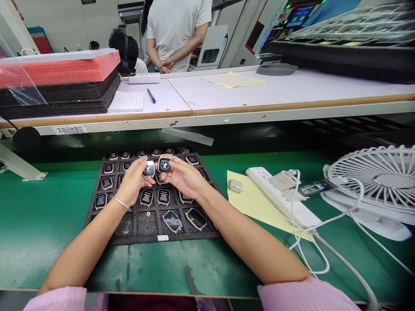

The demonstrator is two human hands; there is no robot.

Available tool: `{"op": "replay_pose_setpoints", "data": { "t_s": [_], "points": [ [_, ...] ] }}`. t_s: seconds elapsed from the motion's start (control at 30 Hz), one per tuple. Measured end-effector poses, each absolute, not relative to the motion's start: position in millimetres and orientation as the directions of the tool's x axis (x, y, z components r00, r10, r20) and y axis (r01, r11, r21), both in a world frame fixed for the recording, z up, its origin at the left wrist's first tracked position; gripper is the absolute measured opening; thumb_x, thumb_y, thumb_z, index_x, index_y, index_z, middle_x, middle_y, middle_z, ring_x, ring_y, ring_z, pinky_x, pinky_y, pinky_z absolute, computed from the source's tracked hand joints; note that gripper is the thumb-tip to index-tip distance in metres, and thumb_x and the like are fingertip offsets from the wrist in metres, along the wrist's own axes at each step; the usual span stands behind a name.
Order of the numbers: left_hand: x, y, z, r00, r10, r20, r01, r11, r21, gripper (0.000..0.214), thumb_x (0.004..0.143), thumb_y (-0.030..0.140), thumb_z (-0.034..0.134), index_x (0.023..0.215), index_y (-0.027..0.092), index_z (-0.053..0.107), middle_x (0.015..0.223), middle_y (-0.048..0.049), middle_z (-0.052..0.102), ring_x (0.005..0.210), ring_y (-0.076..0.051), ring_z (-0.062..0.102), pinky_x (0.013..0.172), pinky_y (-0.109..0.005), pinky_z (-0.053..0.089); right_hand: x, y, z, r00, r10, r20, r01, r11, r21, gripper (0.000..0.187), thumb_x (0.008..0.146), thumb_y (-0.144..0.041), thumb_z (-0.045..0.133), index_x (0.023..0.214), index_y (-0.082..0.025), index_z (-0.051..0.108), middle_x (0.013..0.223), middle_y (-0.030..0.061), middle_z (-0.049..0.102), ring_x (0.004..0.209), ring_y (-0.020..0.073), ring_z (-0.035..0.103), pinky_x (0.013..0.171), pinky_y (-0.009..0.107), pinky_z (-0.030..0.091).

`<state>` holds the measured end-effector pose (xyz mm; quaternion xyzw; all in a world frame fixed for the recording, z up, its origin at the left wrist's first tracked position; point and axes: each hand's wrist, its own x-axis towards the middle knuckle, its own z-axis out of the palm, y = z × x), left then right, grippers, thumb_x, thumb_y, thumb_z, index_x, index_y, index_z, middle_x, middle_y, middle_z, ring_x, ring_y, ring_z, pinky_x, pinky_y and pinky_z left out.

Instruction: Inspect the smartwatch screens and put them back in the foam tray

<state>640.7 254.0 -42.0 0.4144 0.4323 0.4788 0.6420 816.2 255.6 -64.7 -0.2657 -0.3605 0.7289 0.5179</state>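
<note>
My left hand (132, 179) is closed around the edges of a smartwatch case (149, 169) with a lit screen. Beside it, my right hand (183, 175) grips a second smartwatch case (164, 165), whose dark screen shows a watch face. Both are held above a black foam tray (147, 222) with rows of compartments. Several more strapless watch cases lie in it, many showing white text, such as the watch case (164, 197) below my hands. Near the front, a larger watch case (173, 221) and another one (196, 219) lie tilted with dark screens. My forearms hide parts of the tray.
On the right are a white power strip (282, 196), yellow paper (238, 201), tangled white cables and a white fan (385, 181). A raised shelf (227, 97) crosses behind, carrying foam stacks (61, 86), a notepad and a pen. A person (178, 34) stands beyond it.
</note>
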Motion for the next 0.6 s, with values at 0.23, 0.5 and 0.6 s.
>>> {"op": "replay_pose_setpoints", "data": {
  "t_s": [0.23,0.5,0.6],
  "points": [
    [638.1,254.8,-42.6,0.203,0.975,-0.090,-0.267,0.144,0.953,0.038,0.084,0.041,0.066,0.112,0.018,0.059,0.091,-0.0042,0.070,0.058,-0.011,0.067,0.057,-0.025,0.055,814.7,253.9,-65.2,-0.265,0.964,0.006,-0.521,-0.138,-0.843,0.041,0.080,-0.028,0.074,0.117,-0.023,0.057,0.098,0.0031,0.070,0.062,0.0139,0.066,0.056,0.026,0.048],
    [638.0,255.4,-43.6,0.216,0.976,-0.042,-0.244,0.096,0.965,0.052,0.075,0.021,0.068,0.125,0.017,0.054,0.085,0.0013,0.065,0.059,-0.012,0.070,0.060,-0.024,0.059,814.2,253.9,-67.7,-0.216,0.975,0.062,-0.436,-0.039,-0.899,0.040,0.075,-0.024,0.073,0.112,-0.022,0.059,0.086,-0.0007,0.068,0.060,0.0123,0.064,0.055,0.025,0.046],
    [638.3,254.1,-43.2,0.206,0.979,-0.016,-0.201,0.058,0.978,0.046,0.071,0.017,0.067,0.116,0.018,0.056,0.094,0.0001,0.066,0.058,-0.011,0.070,0.060,-0.023,0.059,813.8,253.3,-68.3,-0.228,0.970,0.081,-0.419,-0.022,-0.908,0.042,0.073,-0.022,0.073,0.112,-0.022,0.059,0.086,-0.0013,0.068,0.060,0.0116,0.063,0.056,0.025,0.046]
  ]
}}
